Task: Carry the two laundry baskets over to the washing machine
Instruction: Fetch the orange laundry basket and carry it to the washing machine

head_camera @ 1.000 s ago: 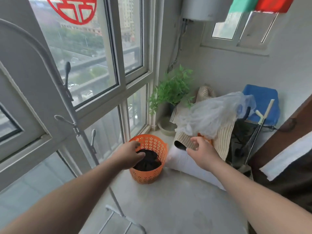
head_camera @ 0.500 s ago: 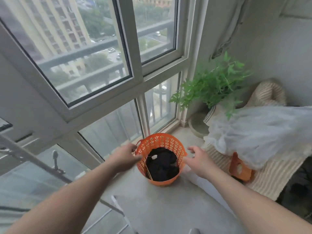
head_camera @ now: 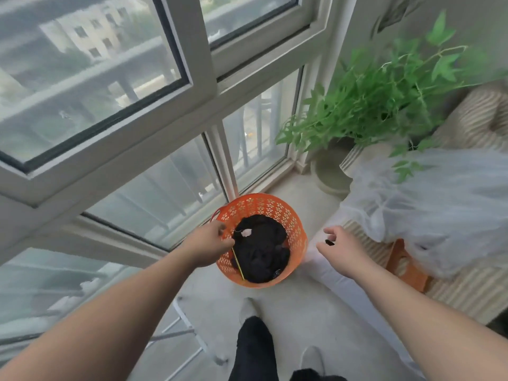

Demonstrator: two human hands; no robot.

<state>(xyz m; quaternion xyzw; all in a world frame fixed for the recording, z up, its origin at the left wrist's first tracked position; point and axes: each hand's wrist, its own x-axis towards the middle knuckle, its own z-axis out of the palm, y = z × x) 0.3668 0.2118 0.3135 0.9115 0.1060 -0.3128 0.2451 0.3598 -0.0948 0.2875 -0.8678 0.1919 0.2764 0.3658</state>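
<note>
Orange basket (head_camera: 295, 232) on the floor by the window, dark clothes (head_camera: 261, 248) inside, tag unreadable. Left hand (head_camera: 207, 244) pinches its rim; right hand (head_camera: 342, 250) hovers beside, fingers spread, touching nothing.

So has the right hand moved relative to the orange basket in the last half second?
Yes. The right hand has drawn away from the orange basket rim, toward the striped cushion; a gap now separates them.
</note>
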